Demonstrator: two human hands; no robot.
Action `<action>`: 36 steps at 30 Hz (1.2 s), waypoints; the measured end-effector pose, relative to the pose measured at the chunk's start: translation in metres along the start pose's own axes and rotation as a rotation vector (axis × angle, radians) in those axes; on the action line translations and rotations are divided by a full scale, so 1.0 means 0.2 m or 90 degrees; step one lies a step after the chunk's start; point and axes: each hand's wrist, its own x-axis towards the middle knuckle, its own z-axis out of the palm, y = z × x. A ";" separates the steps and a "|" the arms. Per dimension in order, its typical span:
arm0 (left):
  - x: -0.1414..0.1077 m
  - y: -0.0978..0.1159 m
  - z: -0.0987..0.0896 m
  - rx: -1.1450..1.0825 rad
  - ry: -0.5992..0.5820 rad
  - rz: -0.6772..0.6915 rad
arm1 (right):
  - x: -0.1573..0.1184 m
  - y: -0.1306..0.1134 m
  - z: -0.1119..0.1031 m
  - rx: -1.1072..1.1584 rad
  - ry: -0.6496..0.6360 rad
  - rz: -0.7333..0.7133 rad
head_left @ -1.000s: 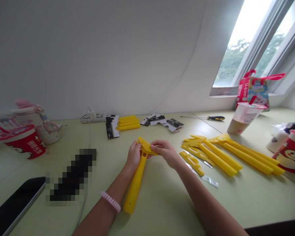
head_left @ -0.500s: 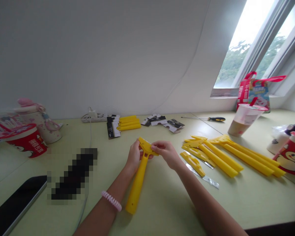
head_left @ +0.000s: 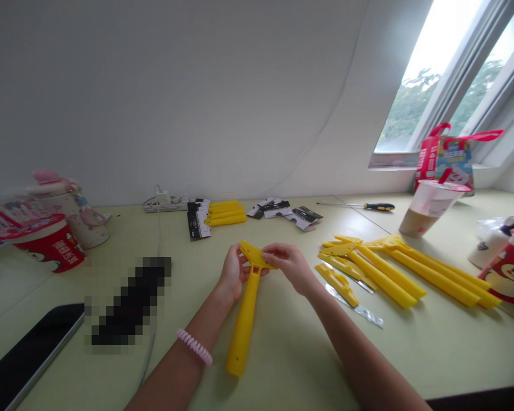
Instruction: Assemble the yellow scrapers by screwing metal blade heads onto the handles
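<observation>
A yellow plastic scraper (head_left: pixel 245 319) is held by its wide head between both hands, its long handle slanting down toward me. My left hand (head_left: pixel 233 271) grips the head's left side, fingers curled behind it. My right hand (head_left: pixel 292 265) pinches the right end of the head between thumb and fingers. To the right lie more yellow scraper handles (head_left: pixel 388 277) with their heads, in a loose pile. Beside them are loose yellow head pieces (head_left: pixel 337 283), a metal blade (head_left: pixel 364 285) showing at one edge, and a clear plastic sleeve (head_left: pixel 369 315).
At the back lie several packaged yellow scrapers (head_left: pixel 226 213), black-and-white cards (head_left: pixel 304 218) and a screwdriver (head_left: pixel 379 206). A drink cup (head_left: pixel 430 211) stands right, a red tub (head_left: pixel 64 245) and tumbler (head_left: pixel 72 211) left. A phone (head_left: pixel 34 348) lies front left, near a cable (head_left: pixel 151 348).
The lower end of the scraper's handle has swung slightly to the right. Both hands keep their hold on the head. The whole view has shifted a little.
</observation>
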 end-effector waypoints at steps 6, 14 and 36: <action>-0.01 0.02 -0.02 -0.016 -0.049 -0.045 | -0.01 -0.01 0.00 0.034 -0.015 -0.009; -0.01 0.01 0.00 -0.008 -0.043 -0.035 | 0.00 -0.02 0.01 0.036 -0.022 0.007; 0.01 -0.04 -0.03 0.249 -0.197 0.078 | 0.00 -0.01 -0.01 0.038 0.034 0.047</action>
